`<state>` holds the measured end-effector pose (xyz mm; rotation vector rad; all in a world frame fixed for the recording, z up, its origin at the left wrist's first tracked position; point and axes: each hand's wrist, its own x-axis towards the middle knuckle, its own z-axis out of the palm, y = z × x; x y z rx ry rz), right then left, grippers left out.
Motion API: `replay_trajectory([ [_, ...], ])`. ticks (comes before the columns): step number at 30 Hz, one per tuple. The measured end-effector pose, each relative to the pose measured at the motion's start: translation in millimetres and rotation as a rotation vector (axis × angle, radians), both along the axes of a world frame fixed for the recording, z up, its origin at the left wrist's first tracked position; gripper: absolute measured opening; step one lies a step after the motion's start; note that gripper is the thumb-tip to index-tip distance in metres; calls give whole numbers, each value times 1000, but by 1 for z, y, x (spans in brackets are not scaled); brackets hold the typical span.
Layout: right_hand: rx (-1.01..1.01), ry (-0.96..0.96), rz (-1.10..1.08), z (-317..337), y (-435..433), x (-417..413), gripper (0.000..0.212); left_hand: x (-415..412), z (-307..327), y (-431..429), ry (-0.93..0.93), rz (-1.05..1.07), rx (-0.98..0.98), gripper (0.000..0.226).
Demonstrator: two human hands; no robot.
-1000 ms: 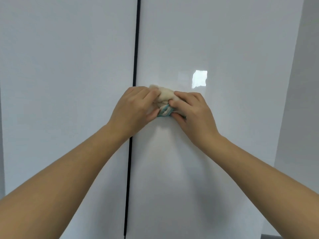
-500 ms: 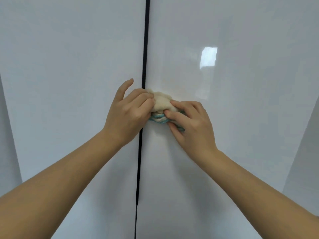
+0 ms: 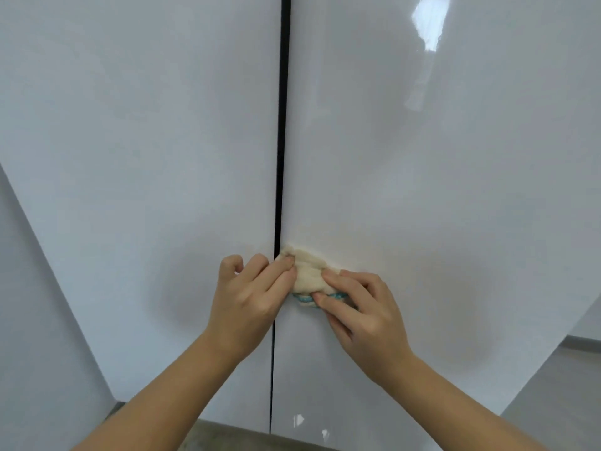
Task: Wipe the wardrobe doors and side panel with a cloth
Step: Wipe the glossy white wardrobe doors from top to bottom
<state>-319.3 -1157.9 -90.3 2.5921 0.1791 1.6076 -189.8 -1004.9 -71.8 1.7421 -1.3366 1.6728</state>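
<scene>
As both press in from either side, left hand (image 3: 250,304) and right hand (image 3: 364,314) clamp bent fingers on a crumpled cream cloth with a teal edge (image 3: 309,275) | cloth lies against glossy white right wardrobe door (image 3: 422,174), just beside dark vertical gap (image 3: 281,157)

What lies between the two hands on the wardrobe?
The cloth, held by the left hand and right hand against the right door; head view.

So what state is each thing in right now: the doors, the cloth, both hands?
Left door: shut, glossy.
Cloth: bunched up, cream with a blue edge.
Right door: shut, with the cloth pressed on it beside the gap.
Left hand: fingertips on the cloth; thumb hidden, grip unclear.
Right hand: fingers curled over the cloth, holding it.
</scene>
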Motion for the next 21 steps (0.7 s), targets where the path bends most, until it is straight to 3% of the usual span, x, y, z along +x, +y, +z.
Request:
replay_trajectory([
  [7,17,48,-24,-46,3,-5,11,-8,-51,1,124,-9,39,14],
  [15,-13,92,-54,-87,9,-7,28,-14,-103,5,234,36,87,21],
  [21,-99,85,-106,-82,11,-6,28,-22,-111,1,296,88,74,22],
])
